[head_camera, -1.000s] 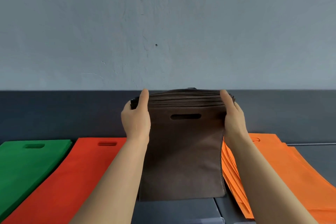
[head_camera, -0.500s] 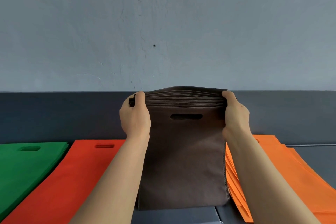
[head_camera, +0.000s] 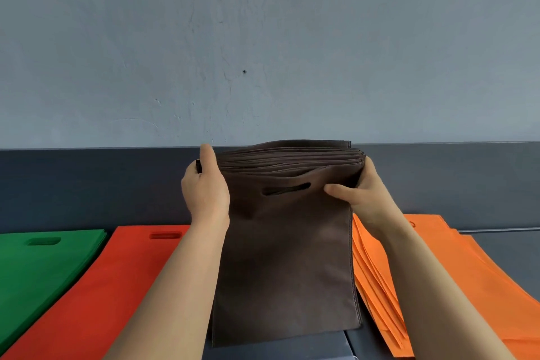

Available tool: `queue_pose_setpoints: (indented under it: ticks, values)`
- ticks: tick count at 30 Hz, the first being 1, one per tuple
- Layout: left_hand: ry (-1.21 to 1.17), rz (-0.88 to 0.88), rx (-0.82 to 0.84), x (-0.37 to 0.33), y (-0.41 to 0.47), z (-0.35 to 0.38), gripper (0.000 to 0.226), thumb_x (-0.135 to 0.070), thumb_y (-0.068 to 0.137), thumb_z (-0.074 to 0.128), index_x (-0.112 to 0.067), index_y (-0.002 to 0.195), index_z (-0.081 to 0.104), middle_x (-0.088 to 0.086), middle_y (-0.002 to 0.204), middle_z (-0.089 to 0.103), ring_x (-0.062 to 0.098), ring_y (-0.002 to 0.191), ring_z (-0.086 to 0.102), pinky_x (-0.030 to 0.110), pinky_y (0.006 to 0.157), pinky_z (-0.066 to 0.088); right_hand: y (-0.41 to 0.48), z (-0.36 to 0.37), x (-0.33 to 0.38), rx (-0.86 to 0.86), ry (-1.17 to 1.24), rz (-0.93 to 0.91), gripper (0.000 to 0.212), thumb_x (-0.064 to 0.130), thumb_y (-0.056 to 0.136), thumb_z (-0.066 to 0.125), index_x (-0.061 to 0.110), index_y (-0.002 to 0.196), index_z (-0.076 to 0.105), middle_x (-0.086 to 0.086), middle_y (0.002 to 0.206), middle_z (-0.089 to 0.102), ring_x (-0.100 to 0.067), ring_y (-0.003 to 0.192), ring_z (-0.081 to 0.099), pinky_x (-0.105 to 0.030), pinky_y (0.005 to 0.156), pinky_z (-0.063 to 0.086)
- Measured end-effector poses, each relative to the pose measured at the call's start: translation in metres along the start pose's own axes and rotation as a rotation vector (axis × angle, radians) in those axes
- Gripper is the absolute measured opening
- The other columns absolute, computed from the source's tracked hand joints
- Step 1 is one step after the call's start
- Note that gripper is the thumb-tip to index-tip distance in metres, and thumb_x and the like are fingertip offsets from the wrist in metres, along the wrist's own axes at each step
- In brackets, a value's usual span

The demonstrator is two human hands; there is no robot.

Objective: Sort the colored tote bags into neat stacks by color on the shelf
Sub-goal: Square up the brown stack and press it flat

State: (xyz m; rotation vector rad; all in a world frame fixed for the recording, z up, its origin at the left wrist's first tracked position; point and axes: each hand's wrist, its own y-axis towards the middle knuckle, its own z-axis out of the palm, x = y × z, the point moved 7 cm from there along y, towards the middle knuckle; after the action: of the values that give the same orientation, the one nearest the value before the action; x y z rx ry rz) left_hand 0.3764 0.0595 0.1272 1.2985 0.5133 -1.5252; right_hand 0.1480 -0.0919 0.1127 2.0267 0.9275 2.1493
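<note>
Our right hand (head_camera: 365, 196) slid its thumb inward toward the handle slot (head_camera: 286, 188); it and the left hand (head_camera: 204, 190) grip the brown tote bag stack (head_camera: 286, 257). We'd square edges between our fingers

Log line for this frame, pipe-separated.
brown stack held up | left hand grips top-left corner | right hand pinches top-right | green stack, red stack, orange stack lying alongside
</note>
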Motion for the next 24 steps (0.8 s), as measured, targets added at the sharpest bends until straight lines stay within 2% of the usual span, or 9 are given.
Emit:
queue_pose_setpoints:
  ticks: [2, 4, 7, 10, 12, 14, 16, 19, 24]
  values:
    - [-0.169, 0.047, 0.15, -0.009, -0.002, 0.009, 0.018, -0.047, 0.092, 0.045, -0.031, 0.095, 0.051, -0.023, 0.088, 0.049, -0.007, 0.087, 0.046, 0.018, 0.081, 0.034, 0.004, -0.006, 0.006, -0.079, 0.051, -0.03, 0.06, -0.003, 0.075, 0.073, 0.016, 0.125, 0.047, 0.0, 0.113, 0.066, -0.014, 0.102, 0.064, -0.033, 0.086, 0.054]
    - [-0.265, 0.164, 0.239, -0.022, 0.002, 0.01, 0.027, -0.032, 0.08, 0.048, -0.025, 0.106, 0.053, -0.015, 0.1, 0.057, -0.003, 0.096, 0.052, 0.018, 0.086, 0.039, 0.01, -0.013, 0.02, -0.132, 0.108, -0.071, 0.055, -0.004, 0.074, 0.073, 0.01, 0.123, 0.051, -0.003, 0.111, 0.068, -0.015, 0.099, 0.066, -0.031, 0.083, 0.055]
    - [0.014, 0.248, 0.253, -0.027, 0.003, 0.007, 0.026, -0.014, 0.085, 0.047, -0.02, 0.111, 0.048, -0.008, 0.088, 0.057, -0.005, 0.075, 0.054, 0.01, 0.067, 0.043, 0.013, -0.013, 0.038, -0.103, 0.119, -0.116, 0.049, -0.001, 0.076, 0.072, 0.009, 0.121, 0.055, -0.002, 0.108, 0.07, -0.013, 0.095, 0.068, -0.024, 0.076, 0.055]
    - [0.237, 0.211, 0.241, -0.005, -0.005, 0.005, 0.02, -0.011, 0.093, 0.041, -0.017, 0.11, 0.047, -0.008, 0.082, 0.054, 0.005, 0.071, 0.052, 0.014, 0.058, 0.041, 0.007, -0.008, 0.012, -0.075, 0.059, -0.048, 0.045, -0.004, 0.079, 0.068, 0.01, 0.12, 0.055, -0.004, 0.109, 0.069, -0.015, 0.098, 0.067, -0.033, 0.086, 0.054]
    - [0.276, 0.202, 0.274, 0.008, -0.01, 0.007, 0.026, -0.009, 0.093, 0.04, -0.016, 0.116, 0.048, -0.008, 0.084, 0.056, 0.003, 0.066, 0.051, 0.013, 0.056, 0.04, 0.003, -0.01, -0.007, -0.092, 0.004, -0.021, 0.046, -0.008, 0.079, 0.061, 0.014, 0.119, 0.055, -0.002, 0.112, 0.068, -0.016, 0.105, 0.064, -0.041, 0.096, 0.049]
    - [0.282, 0.188, 0.275, 0.014, -0.007, 0.007, 0.03, -0.008, 0.093, 0.039, -0.015, 0.121, 0.047, -0.008, 0.086, 0.057, 0.003, 0.065, 0.05, 0.018, 0.059, 0.04, 0.003, -0.014, -0.014, -0.129, -0.039, -0.02, 0.047, -0.011, 0.078, 0.053, 0.016, 0.116, 0.055, 0.0, 0.111, 0.067, -0.016, 0.106, 0.062, -0.045, 0.099, 0.046]
    - [0.259, 0.181, 0.262, 0.016, -0.004, 0.006, 0.03, -0.008, 0.093, 0.037, -0.015, 0.12, 0.048, -0.007, 0.078, 0.054, 0.004, 0.056, 0.045, 0.023, 0.055, 0.039, 0.006, -0.017, -0.012, -0.177, -0.027, -0.031, 0.046, -0.013, 0.078, 0.047, 0.014, 0.114, 0.056, -0.002, 0.109, 0.067, -0.018, 0.105, 0.061, -0.045, 0.1, 0.046]
    - [0.241, 0.226, 0.273, 0.011, -0.006, 0.008, 0.027, -0.006, 0.094, 0.036, -0.01, 0.119, 0.046, -0.007, 0.068, 0.046, 0.0, 0.045, 0.041, 0.018, 0.047, 0.037, 0.007, -0.016, -0.009, -0.226, 0.007, -0.04, 0.042, -0.009, 0.079, 0.043, 0.015, 0.109, 0.058, -0.003, 0.106, 0.068, -0.019, 0.101, 0.062, -0.039, 0.094, 0.048]
    - [0.19, 0.26, 0.267, 0.001, -0.007, 0.01, 0.028, -0.005, 0.096, 0.035, -0.009, 0.122, 0.044, -0.006, 0.076, 0.049, -0.01, 0.05, 0.046, 0.007, 0.048, 0.039, 0.004, -0.013, -0.028, -0.142, -0.036, 0.111, 0.023, 0.011, 0.089, 0.048, 0.015, 0.11, 0.058, -0.001, 0.107, 0.066, -0.017, 0.1, 0.06, -0.031, 0.081, 0.047]
